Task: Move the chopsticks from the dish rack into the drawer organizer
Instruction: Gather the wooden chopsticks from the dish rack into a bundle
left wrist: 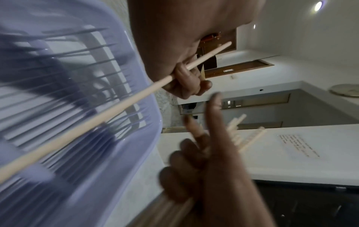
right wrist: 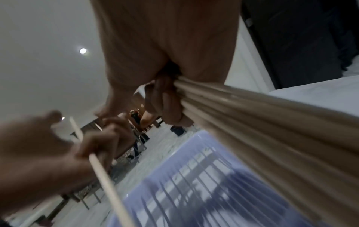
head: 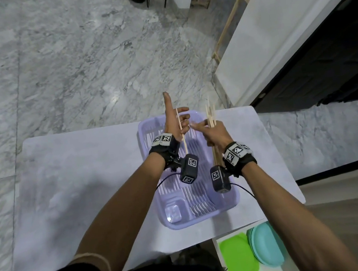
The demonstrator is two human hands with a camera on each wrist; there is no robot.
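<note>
Both hands hover over the lilac dish rack [head: 230, 199] on the white table. My left hand [head: 177, 121] pinches a single pale wooden chopstick [head: 182, 134] between curled fingers, thumb pointing up; the same stick [left wrist: 97, 119] crosses the left wrist view over the rack [left wrist: 58, 107]. My right hand [head: 212, 130] grips a bundle of several chopsticks [head: 211, 116], index finger stretched toward the left hand. In the right wrist view the bundle [right wrist: 262, 130] fills the right side, and the left hand's stick [right wrist: 108, 187] runs below. No chopsticks show in the rack.
An open drawer [head: 220, 269] at the table's near right edge holds green plates [head: 237, 259] and teal plates [head: 266, 244]. A clear cup compartment [head: 173, 211] sits in the rack's near corner. A white wall and a dark doorway [head: 325, 60] stand to the right; marble floor lies beyond.
</note>
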